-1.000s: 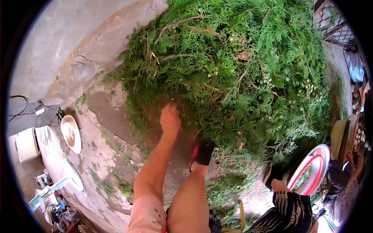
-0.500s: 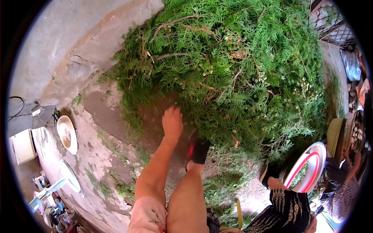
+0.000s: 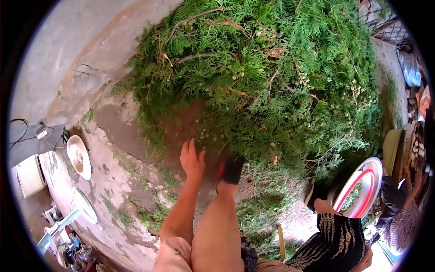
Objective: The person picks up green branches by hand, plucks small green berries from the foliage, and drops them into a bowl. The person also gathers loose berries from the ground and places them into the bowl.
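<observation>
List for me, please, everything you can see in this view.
branch pile: one, green, on the ground, top and centre
small cones: one cluster, pale green, at the pile's near edge
bowl: one, cream, on the ground at left
tub: one, white, far left
tray: one, white with a red ring, tilted, at right
co-worker's leg: one, black patterned cloth, lower right
hat: one, yellowish, far right
own leg: one, bare, lower centre
shoe: one, black, at the pile's edge
left hand: one, open, empty, just below the cones
</observation>
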Motion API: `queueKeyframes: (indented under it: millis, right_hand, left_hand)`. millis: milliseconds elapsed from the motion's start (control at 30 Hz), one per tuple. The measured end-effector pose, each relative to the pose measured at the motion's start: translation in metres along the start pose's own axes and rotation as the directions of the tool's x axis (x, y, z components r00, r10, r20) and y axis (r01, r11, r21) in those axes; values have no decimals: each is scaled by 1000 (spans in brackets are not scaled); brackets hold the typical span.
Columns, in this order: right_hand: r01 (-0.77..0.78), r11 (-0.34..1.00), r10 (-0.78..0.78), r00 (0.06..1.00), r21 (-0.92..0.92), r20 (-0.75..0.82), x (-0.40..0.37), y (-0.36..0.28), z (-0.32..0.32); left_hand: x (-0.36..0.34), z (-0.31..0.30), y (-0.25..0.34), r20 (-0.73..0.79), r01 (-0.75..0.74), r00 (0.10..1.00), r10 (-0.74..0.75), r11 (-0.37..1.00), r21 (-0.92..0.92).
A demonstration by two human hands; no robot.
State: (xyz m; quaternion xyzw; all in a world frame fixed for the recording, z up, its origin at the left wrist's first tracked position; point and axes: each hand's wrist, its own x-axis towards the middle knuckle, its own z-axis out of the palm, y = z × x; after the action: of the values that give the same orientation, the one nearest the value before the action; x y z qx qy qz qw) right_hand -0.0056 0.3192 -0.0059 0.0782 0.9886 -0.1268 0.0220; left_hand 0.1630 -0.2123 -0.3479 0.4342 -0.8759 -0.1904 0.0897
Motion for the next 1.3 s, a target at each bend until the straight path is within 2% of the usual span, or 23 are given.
queueKeyframes:
  millis: [67, 100, 200, 300, 400, 500, 600, 633, 733, 767, 867, 900, 1000, 1033, 1133, 1167, 1233, 1267, 1300]
  right_hand:
    - [1, 1000, -1, 1000, 7, 3, -1, 1, 0]
    - [-1, 1000, 1, 1000, 10, 3, -1, 1, 0]
    - [-4, 1000, 4, 1000, 14, 6, -1, 2, 0]
    - [-9, 1000, 8, 1000, 17, 9, -1, 1, 1]
    - [-10, 1000, 10, 1000, 26, 9, -1, 2, 1]
    - [-12, 999, 12, 1000, 30, 10, 0, 2, 1]
    - [-15, 999, 15, 1000, 35, 14, 0, 3, 2]
    - [-16, 999, 16, 1000, 36, 14, 0, 3, 2]
    - [-16, 999, 15, 1000, 41, 16, 0, 3, 3]
    - [-17, 999, 17, 1000, 42, 18, 0, 3, 3]
    - [-18, 999, 17, 1000, 42, 16, -1, 2, 2]
    - [-16, 999, 15, 1000, 41, 18, -2, 2, 2]
    - [-13, 999, 13, 1000, 47, 12, -1, 2, 1]
    - [-16, 999, 15, 1000, 49, 11, -2, 3, 0]
    - [-19, 998, 18, 1000, 53, 14, -2, 3, 2]
    - [-20, 998, 19, 1000, 55, 14, -2, 3, 2]
    - [-20, 998, 19, 1000, 57, 15, -1, 2, 3]
    - [-21, 998, 21, 1000, 57, 15, -1, 3, 3]
    - [-22, 998, 21, 1000, 56, 17, -2, 3, 3]
  left_hand:
    - [-14, 6, -3, 164, 274, 952, -257, 957, -90]
    - [-17, 10, -5, 224, 330, 924, -310, 943, -53]
    - [-12, 29, -8, 102, 265, 963, -249, 942, -208]
    - [4, 33, -9, 193, 270, 954, -230, 937, -221]
    - [11, 39, -10, 87, 198, 980, -180, 935, -293]
    - [11, 40, -21, 60, 209, 978, -201, 962, -178]
    - [6, 45, -49, -39, 323, 938, -344, 911, -257]
    - [1, 47, -55, -62, 412, 900, -432, 887, -209]
    - [-1, 42, -49, -85, 334, 932, -353, 925, -181]
    - [-1, 43, -43, -28, 219, 973, -228, 957, -189]
    - [13, 33, -10, 26, 306, 952, -306, 941, -141]
    - [17, 34, -6, -33, 322, 943, -330, 935, -152]
    - [22, 46, -27, -41, 319, 940, -339, 914, -251]
    - [22, 49, -31, 2, 402, 896, -445, 808, -431]
    - [18, 30, -34, 228, 582, 809, -541, 688, -433]
    - [13, 36, -44, 222, 553, 831, -510, 713, -431]
    - [9, 49, -58, 46, 326, 941, -336, 857, -400]
    - [12, 47, -55, -39, 203, 972, -233, 908, -367]
    - [14, 45, -50, -55, 147, 983, -178, 923, -357]
